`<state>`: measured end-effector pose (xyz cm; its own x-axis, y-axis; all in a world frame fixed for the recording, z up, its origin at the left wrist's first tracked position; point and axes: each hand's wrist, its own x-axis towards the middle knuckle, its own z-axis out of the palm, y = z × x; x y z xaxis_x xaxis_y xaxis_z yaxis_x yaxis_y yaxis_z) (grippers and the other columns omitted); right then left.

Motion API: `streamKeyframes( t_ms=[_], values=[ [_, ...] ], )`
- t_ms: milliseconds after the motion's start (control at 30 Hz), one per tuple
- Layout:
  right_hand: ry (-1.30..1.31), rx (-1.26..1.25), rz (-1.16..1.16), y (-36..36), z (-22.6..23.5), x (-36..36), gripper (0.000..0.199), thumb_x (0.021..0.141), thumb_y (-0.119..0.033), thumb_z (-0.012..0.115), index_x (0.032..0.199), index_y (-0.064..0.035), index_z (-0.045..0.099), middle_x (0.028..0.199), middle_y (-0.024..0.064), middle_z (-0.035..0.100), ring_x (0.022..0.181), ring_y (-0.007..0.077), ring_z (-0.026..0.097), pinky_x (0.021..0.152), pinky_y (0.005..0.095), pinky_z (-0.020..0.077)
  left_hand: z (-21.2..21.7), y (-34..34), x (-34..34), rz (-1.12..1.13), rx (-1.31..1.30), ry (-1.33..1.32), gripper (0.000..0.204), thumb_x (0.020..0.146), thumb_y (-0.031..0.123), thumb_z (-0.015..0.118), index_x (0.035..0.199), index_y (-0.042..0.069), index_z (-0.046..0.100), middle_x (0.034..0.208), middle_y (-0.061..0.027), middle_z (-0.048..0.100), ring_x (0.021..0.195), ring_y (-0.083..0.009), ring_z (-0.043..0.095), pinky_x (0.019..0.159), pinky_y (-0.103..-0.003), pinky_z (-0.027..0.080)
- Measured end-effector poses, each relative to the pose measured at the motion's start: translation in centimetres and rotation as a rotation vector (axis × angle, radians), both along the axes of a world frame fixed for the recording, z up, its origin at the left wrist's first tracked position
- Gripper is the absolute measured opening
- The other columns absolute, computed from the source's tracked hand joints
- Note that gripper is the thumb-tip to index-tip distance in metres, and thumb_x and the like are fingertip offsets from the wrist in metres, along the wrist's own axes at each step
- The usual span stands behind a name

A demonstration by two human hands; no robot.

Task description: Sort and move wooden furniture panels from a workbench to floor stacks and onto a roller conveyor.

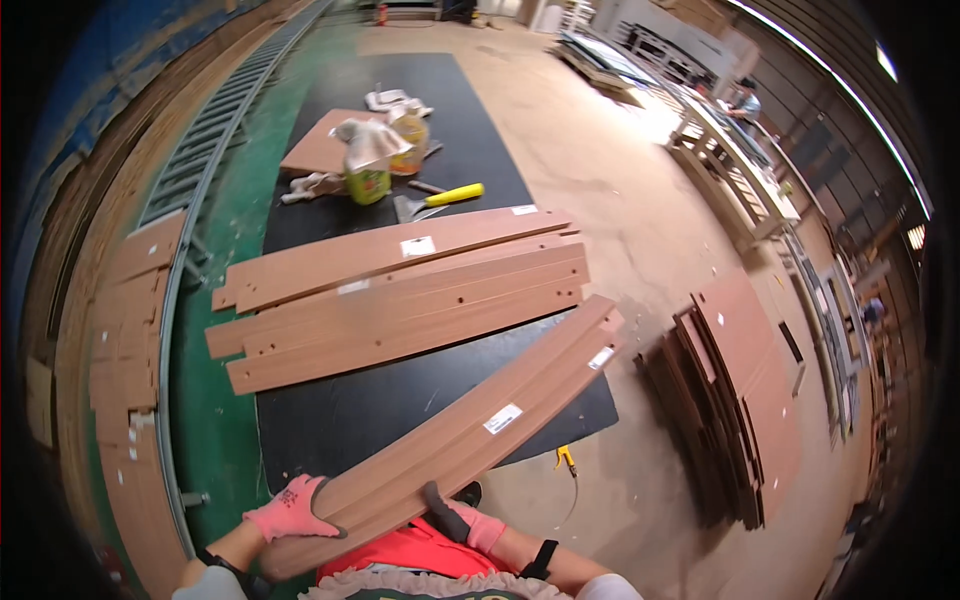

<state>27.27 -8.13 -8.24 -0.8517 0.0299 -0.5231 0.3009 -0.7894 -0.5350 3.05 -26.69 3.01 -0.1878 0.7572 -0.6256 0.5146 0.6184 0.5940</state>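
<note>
A long brown wood-grain board (420, 452) with white labels slants across the near part of a black-topped table (330, 425). My left hand (293, 510), in a pink and grey glove, is closed over the board's near left end. Gloved likewise, my right hand (465, 520) grips the near long edge, thumb up against the board's face and fingers hidden below. Beyond it, several similar boards (420, 312) lie side by side, some with small round holes. Another labelled board (340, 260) lies on the far side of that group.
Past the boards are a yellow-handled scraper (455, 196), a green-labelled container (368, 186) under a rag, and a yellowish jar (408, 150). Brown panels (755, 380) are stacked at right, near a yellow air gun (566, 458). A roller conveyor (205, 150) runs along the left. A person (745, 105) works far right.
</note>
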Motion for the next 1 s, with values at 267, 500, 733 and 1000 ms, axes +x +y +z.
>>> streamKeyframes(
  t_ms=[267,500,733,1000],
  values=[
    [0.221,0.155,0.13,0.9,1.8,-0.5,0.057,0.094,-0.041,0.056,0.132,0.0008,0.048,0.123,0.0083,0.058,0.114,0.0159,0.051,0.101,0.028,0.0379,0.5,0.7,1.0,0.002,-0.16,-0.001,0.098,0.061,0.059,0.078,0.129,-0.004,0.046,0.124,-0.0226,0.052,0.117,-0.0316,0.051,0.1,-0.036,0.04],
    [0.235,0.249,0.181,2.3,1.3,0.7,0.051,0.095,-0.036,0.054,0.131,0.0007,0.049,0.125,0.0091,0.057,0.117,0.0178,0.05,0.103,0.0285,0.0366,4.0,0.7,1.9,0.033,0.142,-0.142,0.07,0.065,0.029,0.08,0.123,0.001,0.052,0.102,-0.018,0.066,0.093,-0.029,0.064,0.084,-0.036,0.05],
    [0.204,0.414,0.12,4.0,0.0,2.0,0.046,0.096,-0.031,0.052,0.13,0.0006,0.051,0.127,0.01,0.056,0.119,0.0197,0.049,0.104,0.0291,0.0354,2.4,-1.5,4.2,0.096,0.17,-0.242,0.076,0.071,0.033,0.08,0.132,0.006,0.043,0.124,-0.0158,0.054,0.117,-0.0245,0.051,0.098,-0.037,0.041],
    [0.511,0.812,0.093,2.6,-2.4,5.8,0.041,0.097,-0.025,0.049,0.129,0.0005,0.052,0.13,0.0109,0.055,0.122,0.0218,0.049,0.106,0.0297,0.0339,2.6,-0.4,4.7,0.029,0.243,-0.201,0.067,0.072,0.032,0.077,0.126,0.007,0.047,0.117,-0.0131,0.058,0.111,-0.0236,0.055,0.093,-0.036,0.044]
  ],
)
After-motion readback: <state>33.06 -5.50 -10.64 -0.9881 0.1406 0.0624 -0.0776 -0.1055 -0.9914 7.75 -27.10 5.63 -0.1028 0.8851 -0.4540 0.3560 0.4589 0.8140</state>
